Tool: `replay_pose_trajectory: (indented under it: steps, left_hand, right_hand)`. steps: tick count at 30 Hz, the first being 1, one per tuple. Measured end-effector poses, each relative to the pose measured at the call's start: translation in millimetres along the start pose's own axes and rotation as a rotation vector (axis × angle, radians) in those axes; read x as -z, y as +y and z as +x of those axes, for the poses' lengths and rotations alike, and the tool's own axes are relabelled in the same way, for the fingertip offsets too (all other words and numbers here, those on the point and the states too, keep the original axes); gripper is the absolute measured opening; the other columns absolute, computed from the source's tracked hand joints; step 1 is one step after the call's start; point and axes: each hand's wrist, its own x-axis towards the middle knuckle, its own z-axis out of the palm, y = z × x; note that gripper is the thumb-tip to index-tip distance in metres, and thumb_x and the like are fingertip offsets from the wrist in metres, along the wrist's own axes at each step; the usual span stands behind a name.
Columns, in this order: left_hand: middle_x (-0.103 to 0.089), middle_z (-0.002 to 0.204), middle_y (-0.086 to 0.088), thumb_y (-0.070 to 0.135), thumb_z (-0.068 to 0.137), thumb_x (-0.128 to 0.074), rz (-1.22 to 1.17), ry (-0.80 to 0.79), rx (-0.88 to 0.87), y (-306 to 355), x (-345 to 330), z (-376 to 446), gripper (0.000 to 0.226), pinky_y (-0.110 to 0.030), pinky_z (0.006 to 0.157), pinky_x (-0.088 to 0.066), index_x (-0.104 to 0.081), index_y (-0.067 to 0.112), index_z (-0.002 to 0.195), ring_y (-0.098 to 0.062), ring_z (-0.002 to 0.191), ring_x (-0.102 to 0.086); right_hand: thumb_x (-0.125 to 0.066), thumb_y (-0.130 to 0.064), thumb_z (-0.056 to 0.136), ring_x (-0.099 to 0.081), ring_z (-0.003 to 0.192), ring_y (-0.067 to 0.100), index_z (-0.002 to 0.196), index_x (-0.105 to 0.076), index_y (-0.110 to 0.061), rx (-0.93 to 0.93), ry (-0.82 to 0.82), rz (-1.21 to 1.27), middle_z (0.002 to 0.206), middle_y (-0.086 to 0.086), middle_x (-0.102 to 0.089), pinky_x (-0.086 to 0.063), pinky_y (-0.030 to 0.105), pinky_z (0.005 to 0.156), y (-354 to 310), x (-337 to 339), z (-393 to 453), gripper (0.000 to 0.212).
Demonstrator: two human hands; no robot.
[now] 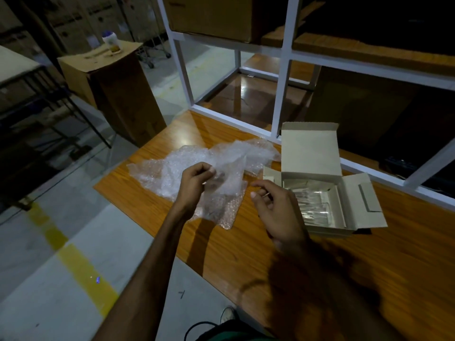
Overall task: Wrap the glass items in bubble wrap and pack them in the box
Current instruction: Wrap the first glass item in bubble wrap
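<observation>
- The left hand [197, 183], at the centre of the frame, has its fingers curled and pinches a raised fold of the bubble wrap [209, 168].
- The right hand [273, 207], just right of centre, hovers between the wrap and the box; its fingers are loosely bent, and it is too blurred to tell whether it holds anything thin.
- The bubble wrap lies crumpled on the wooden table [344, 267], spreading from centre towards the upper left; something dark shows through it below the left hand, unclear what.
- The grey cardboard box [310, 153] sits open at centre right, its lid standing upright at the back and side flaps folded out.
- Inside the box lie clear glass items [312, 203] in a row; their exact count and shape cannot be made out.
- A white shelf frame [283, 70] rises behind the table, with a brown carton [211, 18] on its upper level.
- At upper left a tall cardboard carton [115, 94] stands on the floor with a white bottle [110, 41] on top.
</observation>
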Motion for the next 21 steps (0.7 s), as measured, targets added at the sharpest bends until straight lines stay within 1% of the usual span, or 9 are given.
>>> replay_pose_trajectory:
  steps: [2, 4, 5, 8, 11, 13, 15, 17, 21]
  left_hand:
    - [-0.075, 0.095, -0.021, 0.007, 0.105, -0.053, -0.13, -0.03, 0.069, 12.8, 2.9, -5.3, 0.023, -0.039, 0.076, -0.064, -0.064, -0.005, 0.089, -0.034, 0.09, -0.075]
    - [-0.074, 0.078, -0.004, 0.004, 0.106, -0.048, -0.211, -0.061, 0.111, 21.3, 5.8, -11.1, 0.026, -0.02, 0.059, -0.056, -0.061, 0.004, 0.083, -0.015, 0.069, -0.072]
    - [-0.074, 0.08, -0.005, 0.009, 0.106, -0.05, -0.246, -0.089, 0.128, 22.2, 7.8, -11.5, 0.025, -0.024, 0.066, -0.057, -0.061, 0.006, 0.083, -0.019, 0.073, -0.071]
    - [-0.069, 0.096, -0.015, 0.023, 0.1, -0.058, -0.319, -0.184, 0.137, 25.3, 15.6, -15.1, 0.019, -0.054, 0.098, -0.051, -0.061, 0.012, 0.084, -0.036, 0.095, -0.064]
    - [-0.062, 0.091, -0.013, 0.015, 0.106, -0.047, -0.347, -0.239, 0.128, 31.5, 16.4, -17.4, 0.023, -0.051, 0.096, -0.057, -0.057, 0.009, 0.087, -0.029, 0.088, -0.066]
    - [-0.061, 0.092, -0.014, 0.013, 0.108, -0.043, -0.357, -0.257, 0.124, 36.6, 14.8, -18.8, 0.022, -0.045, 0.086, -0.061, -0.057, 0.005, 0.092, -0.027, 0.084, -0.066]
    - [-0.056, 0.089, -0.013, 0.013, 0.108, -0.043, -0.321, -0.251, 0.129, 37.0, 15.7, -19.1, 0.021, -0.042, 0.079, -0.059, -0.056, 0.007, 0.092, -0.024, 0.08, -0.061]
    - [-0.053, 0.084, -0.01, 0.014, 0.108, -0.045, -0.284, -0.226, 0.139, 34.7, 16.3, -19.5, 0.024, -0.037, 0.074, -0.055, -0.055, 0.01, 0.087, -0.021, 0.075, -0.056]
    - [-0.061, 0.087, -0.007, 0.027, 0.11, -0.046, -0.251, -0.153, 0.149, 31.8, 10.6, -24.9, 0.029, -0.031, 0.069, -0.054, -0.06, 0.009, 0.092, -0.022, 0.077, -0.059]
  right_hand:
    - [-0.064, -0.028, 0.104, -0.067, 0.087, 0.0, 0.132, -0.067, -0.03, 0.036, -0.03, 0.011, 0.104, -0.011, -0.072, -0.06, 0.025, 0.071, -8.4, -0.3, 11.4, 0.029]
    - [-0.064, -0.027, 0.104, -0.066, 0.088, -0.002, 0.138, -0.063, -0.031, 0.058, -0.041, 0.019, 0.104, -0.011, -0.07, -0.058, 0.02, 0.072, -16.1, -0.5, 20.5, 0.034]
    - [-0.064, -0.026, 0.104, -0.065, 0.088, -0.003, 0.142, -0.06, -0.032, 0.063, -0.043, 0.015, 0.102, -0.013, -0.069, -0.055, 0.015, 0.071, -19.8, -0.8, 24.6, 0.038]
    - [-0.065, -0.028, 0.103, -0.063, 0.088, -0.007, 0.155, -0.045, -0.038, 0.08, -0.075, -0.003, 0.089, -0.019, -0.062, -0.053, 0.013, 0.069, -34.1, -0.8, 36.1, 0.056]
    - [-0.07, -0.033, 0.1, -0.063, 0.075, -0.001, 0.16, -0.034, -0.041, 0.076, -0.129, -0.029, 0.074, -0.013, -0.06, -0.057, 0.02, 0.07, -42.3, 2.4, 49.3, 0.071]
    - [-0.072, -0.043, 0.097, -0.06, 0.072, 0.003, 0.149, -0.053, -0.039, 0.09, -0.166, -0.087, 0.083, -0.016, -0.063, -0.058, 0.026, 0.075, -42.4, 5.0, 55.5, 0.055]
    - [-0.074, -0.048, 0.094, -0.056, 0.084, 0.001, 0.117, -0.072, -0.035, 0.119, -0.166, -0.144, 0.1, -0.016, -0.062, -0.054, 0.027, 0.079, -38.3, 3.6, 57.5, 0.027]
    - [-0.075, -0.049, 0.092, -0.051, 0.097, 0.004, 0.094, -0.07, -0.035, 0.136, -0.147, -0.176, 0.107, -0.015, -0.053, -0.047, 0.025, 0.086, -32.5, 0.2, 57.0, 0.016]
    - [-0.071, -0.045, 0.096, -0.051, 0.105, 0.001, 0.088, -0.064, -0.033, 0.156, -0.185, -0.138, 0.111, -0.016, -0.057, -0.037, 0.036, 0.106, -27.2, 3.4, 54.9, 0.016]
